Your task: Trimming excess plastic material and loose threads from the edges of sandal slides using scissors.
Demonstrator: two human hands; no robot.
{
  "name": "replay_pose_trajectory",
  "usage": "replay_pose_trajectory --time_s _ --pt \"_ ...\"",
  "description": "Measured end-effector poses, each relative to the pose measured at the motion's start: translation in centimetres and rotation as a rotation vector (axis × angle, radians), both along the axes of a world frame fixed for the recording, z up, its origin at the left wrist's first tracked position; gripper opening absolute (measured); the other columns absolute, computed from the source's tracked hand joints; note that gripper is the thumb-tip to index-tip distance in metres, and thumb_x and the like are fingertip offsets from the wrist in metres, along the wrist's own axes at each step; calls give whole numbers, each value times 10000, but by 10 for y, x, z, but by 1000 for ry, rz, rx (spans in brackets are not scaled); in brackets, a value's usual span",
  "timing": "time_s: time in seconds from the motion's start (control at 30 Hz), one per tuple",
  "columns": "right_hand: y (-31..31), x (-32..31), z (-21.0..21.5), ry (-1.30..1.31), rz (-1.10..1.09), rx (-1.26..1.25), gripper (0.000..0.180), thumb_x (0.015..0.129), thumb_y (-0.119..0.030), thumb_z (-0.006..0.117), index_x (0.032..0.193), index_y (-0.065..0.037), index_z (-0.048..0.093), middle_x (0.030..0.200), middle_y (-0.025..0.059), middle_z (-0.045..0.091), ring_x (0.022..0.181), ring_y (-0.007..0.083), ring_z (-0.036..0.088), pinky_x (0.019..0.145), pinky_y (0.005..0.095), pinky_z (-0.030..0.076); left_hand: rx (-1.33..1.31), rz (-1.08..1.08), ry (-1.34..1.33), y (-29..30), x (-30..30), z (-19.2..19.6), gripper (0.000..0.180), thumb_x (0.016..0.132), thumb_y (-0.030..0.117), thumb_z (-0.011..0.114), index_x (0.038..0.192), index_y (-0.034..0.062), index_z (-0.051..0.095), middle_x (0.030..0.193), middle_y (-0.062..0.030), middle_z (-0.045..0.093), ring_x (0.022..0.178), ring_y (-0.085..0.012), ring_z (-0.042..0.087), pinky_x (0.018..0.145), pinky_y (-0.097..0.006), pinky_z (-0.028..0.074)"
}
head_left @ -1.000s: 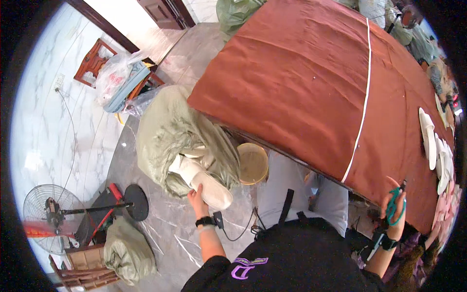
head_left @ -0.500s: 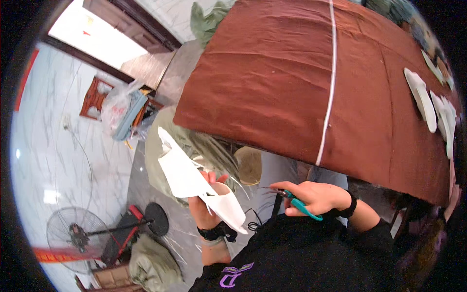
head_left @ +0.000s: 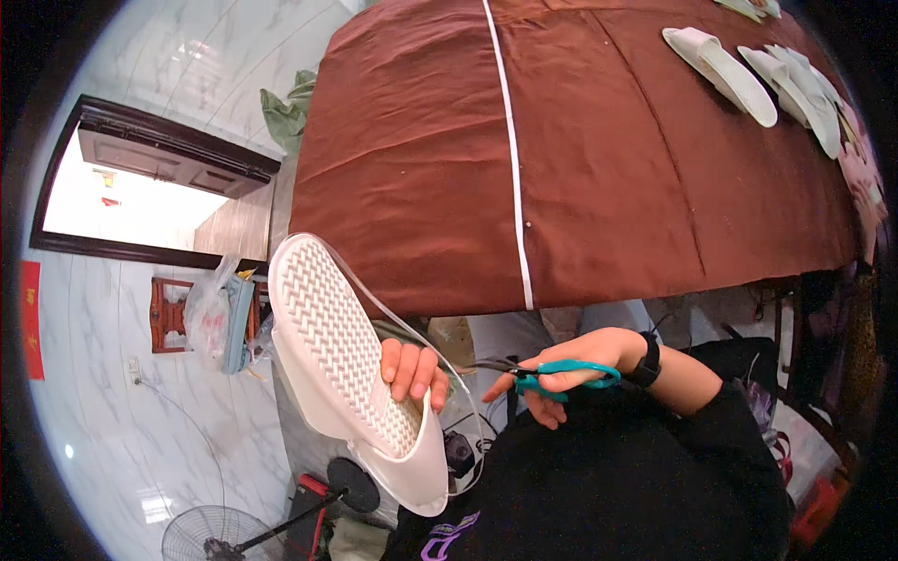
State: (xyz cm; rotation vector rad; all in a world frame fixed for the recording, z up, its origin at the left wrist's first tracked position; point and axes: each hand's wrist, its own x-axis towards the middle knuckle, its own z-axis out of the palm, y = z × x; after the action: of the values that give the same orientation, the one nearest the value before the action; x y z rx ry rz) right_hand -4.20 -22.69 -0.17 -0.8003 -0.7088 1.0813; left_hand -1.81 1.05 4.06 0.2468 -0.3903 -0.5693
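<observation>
1. Left hand (head_left: 412, 369): fingers curled over the right edge of a white slipper (head_left: 346, 365), gripping it; fingertips rest on the ribbed sole near its lower end.
2. White slipper: held up in the air at lower left, sole facing the camera, herringbone tread visible, toe end tilted up and to the left, closed upper at the bottom. A thin clear strip (head_left: 412, 327) arcs from the upper edge down the right side past the fingers.
3. Right hand (head_left: 571, 369): closed around the teal handles of a pair of scissors (head_left: 543, 372), fingers through or around the loops; black watch band (head_left: 647, 360) on the wrist, black sleeve (head_left: 739, 421) behind it.
4. Scissors: dark blades pointing left toward the left hand, tips just beside the slipper's right edge; whether the blades touch the strip cannot be told.
5. Far side of both hands: a table under a brown cloth (head_left: 608, 159), with a white line (head_left: 510, 159) running from far edge to near edge.
6. Far right of the cloth: several more white slippers (head_left: 720, 61) lying flat in a row.
7. Left of the table: a marble floor (head_left: 122, 411), a dark door frame (head_left: 159, 159), a small red wooden stool (head_left: 168, 313) with plastic bags (head_left: 210, 313) beside it.
8. Near left: a floor fan (head_left: 210, 538) lying low on the floor.
</observation>
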Motion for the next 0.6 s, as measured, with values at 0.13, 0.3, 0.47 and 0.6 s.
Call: replay_pose_trajectory --time_s 0.13,0.3,0.47,0.6 --pt "3 4 -3 -18 154 128 669 948 -489 327 1360 36 277 714 68 579 648 123 545 631 239 448 43 29 19 -8 -5 1 100 864 162 533 859 72 490 724 -38 522 765 -197 493 632 -392 520" --pt "11 5 -1 -42 174 188 676 933 -503 366 1334 39 325 663 45 540 603 108 505 572 236 416 -6 85 53 -6 -9 4 107 887 194 500 857 92 489 715 -18 513 798 -203 469 714 -413 497" --pt "12 8 12 6 28 183 625 906 -491 456 1227 46 455 561 15 477 488 90 456 476 211 365 -6 30 115 -2 -7 -5 170 885 260 510 867 92 489 720 -9 508 838 -203 458 729 -399 465" --pt "5 7 12 -3 -87 168 613 893 -496 476 1166 52 500 500 1 439 416 85 429 422 206 335 -23 52 170 1 -9 -13 308 848 382 573 889 87 498 729 -11 504 874 -209 458 729 -373 430"
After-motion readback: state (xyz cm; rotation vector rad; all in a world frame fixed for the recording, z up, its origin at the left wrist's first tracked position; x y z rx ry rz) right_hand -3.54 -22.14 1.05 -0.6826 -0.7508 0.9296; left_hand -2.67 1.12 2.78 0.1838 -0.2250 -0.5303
